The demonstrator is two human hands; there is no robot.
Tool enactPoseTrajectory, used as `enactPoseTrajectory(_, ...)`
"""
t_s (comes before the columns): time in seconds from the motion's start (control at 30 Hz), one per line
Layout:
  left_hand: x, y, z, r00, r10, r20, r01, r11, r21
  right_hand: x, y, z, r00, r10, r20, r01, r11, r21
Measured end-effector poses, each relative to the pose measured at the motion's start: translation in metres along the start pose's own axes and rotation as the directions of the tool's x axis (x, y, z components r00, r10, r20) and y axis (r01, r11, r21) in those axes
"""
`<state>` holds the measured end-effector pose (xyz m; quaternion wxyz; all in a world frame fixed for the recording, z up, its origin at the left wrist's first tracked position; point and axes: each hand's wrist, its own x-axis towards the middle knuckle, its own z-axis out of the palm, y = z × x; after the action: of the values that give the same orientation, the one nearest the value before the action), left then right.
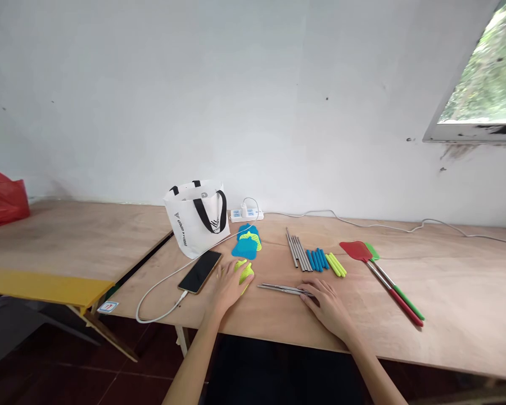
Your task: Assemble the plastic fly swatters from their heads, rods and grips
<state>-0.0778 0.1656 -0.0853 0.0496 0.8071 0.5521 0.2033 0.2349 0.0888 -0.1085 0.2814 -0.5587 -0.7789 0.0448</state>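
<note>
My left hand point(229, 288) lies palm down with its fingers spread over a yellow mesh fly swatter head point(245, 273). On the right, my right hand point(329, 308) rests flat on the table, thumb apart, across the ends of several thin metal rods point(280, 288). Beyond them, blue and yellow swatter heads point(245, 247) overlap in a stack. A row of grey metal tubes point(299, 253) lies behind the rods, beside blue handle sleeves point(317, 260) and yellow handle sleeves point(335, 265). What lies under my palms is hidden.
A red fly swatter point(356, 250) and a green fly swatter point(409, 304) lie at the right. At the left are a phone point(200, 273) on a white cable point(152, 280) and a white bag point(194, 225). A power strip point(253, 214) sits by the wall.
</note>
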Motion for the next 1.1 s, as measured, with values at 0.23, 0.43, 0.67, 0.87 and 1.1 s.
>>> enactPoseTrajectory(0.23, -0.002, 0.001, -0.001, 0.999, -0.023, 0.042, 0.019, 0.997, 0.081, 0.000, -0.001, -0.001, 1.000, -0.006, 0.015, 0.006, 1.000, 0.008)
enactPoseTrajectory(0.43, -0.002, 0.010, -0.007, 0.997, -0.052, 0.064, 0.049, 0.998, 0.038, -0.001, 0.000, 0.001, 1.000, 0.012, 0.006, -0.012, 1.000, -0.006)
enactPoseTrajectory(0.67, -0.002, 0.003, -0.016, 0.982, -0.022, 0.188, 0.035, 0.997, -0.066, -0.001, 0.001, 0.001, 1.000, 0.007, 0.015, -0.007, 1.000, 0.001)
enactPoseTrajectory(0.87, -0.005, -0.017, -0.025, 0.906, 0.136, 0.401, -0.073, 0.983, -0.169, -0.001, 0.003, 0.002, 1.000, 0.013, 0.007, -0.013, 1.000, -0.002)
enactPoseTrajectory(1.1, -0.007, -0.025, -0.015, 0.932, 0.122, 0.341, -0.084, 0.989, -0.125, -0.002, -0.001, 0.000, 1.000, -0.007, 0.003, 0.007, 1.000, -0.023)
